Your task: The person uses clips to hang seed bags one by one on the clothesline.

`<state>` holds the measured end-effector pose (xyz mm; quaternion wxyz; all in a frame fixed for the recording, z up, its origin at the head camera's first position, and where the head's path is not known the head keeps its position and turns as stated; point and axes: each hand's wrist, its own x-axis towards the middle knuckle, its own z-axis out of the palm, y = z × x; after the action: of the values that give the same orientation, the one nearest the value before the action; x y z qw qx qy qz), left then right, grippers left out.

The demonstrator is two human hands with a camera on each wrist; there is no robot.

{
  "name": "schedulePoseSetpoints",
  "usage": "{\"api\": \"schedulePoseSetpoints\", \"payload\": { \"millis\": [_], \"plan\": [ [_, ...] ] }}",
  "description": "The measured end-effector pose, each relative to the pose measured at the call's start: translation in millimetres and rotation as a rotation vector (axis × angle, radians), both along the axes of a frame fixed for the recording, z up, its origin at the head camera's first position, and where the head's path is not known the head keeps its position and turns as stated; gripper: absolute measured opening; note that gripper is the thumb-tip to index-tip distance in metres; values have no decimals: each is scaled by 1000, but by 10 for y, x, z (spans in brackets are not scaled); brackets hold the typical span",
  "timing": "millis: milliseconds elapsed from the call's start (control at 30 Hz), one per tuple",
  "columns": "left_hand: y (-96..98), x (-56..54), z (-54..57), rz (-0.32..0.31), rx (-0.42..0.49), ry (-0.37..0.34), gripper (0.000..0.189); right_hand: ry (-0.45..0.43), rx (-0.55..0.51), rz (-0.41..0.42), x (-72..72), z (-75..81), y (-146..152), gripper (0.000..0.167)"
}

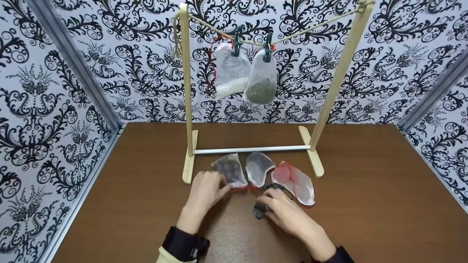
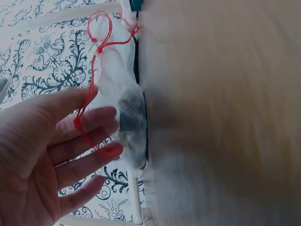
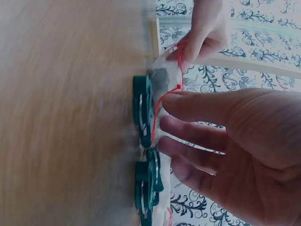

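Near the stand's left foot, my left hand (image 1: 210, 188) is at the mouth of a mesh bag (image 1: 231, 170) with dark round lumps inside. In the left wrist view, the bag's red cord (image 2: 101, 47) runs across my thumb and fingers, which are apart and loosely bent. My right hand (image 1: 283, 210) hovers with relaxed fingers beside dark green clothespins (image 3: 142, 106) lying on the table. One clothespin (image 1: 260, 210) shows by its fingertips. A pale mesh bag (image 1: 257, 168) and a red-and-white one (image 1: 292, 180) lie to the right of the lumpy bag.
A wooden stand (image 1: 185, 73) with a white crossbar (image 1: 252, 150) is behind the bags. From its rope (image 1: 314, 27), clothespins hold a bag with white filling (image 1: 230, 78) and one with green filling (image 1: 261, 80). Patterned walls (image 1: 146, 91) enclose the brown table (image 1: 365, 190).
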<state>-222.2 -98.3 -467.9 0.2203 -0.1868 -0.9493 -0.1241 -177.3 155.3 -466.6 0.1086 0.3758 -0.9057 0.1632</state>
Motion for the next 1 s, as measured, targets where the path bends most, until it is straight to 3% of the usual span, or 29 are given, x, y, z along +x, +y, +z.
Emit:
{"api": "schedulePoseSetpoints", "payload": {
  "millis": [100,267,500,767,1000],
  "plan": [
    [7,26,-13,-75,-12,-17,21,27,6,-3,1,-46,15,42],
    [92,15,-34,-172,-59,-36,34,-17,21,39,17,-66,4,40],
    [141,32,-65,-95,-89,54,4,-72,0,50,36,-91,-22,39],
    [35,33,-3,-52,6,67,5,-11,12,74,13,-87,-2,30],
    [1,45,55,-52,60,59,8,-143,47,-3,35,7,66,22]
  ]
}}
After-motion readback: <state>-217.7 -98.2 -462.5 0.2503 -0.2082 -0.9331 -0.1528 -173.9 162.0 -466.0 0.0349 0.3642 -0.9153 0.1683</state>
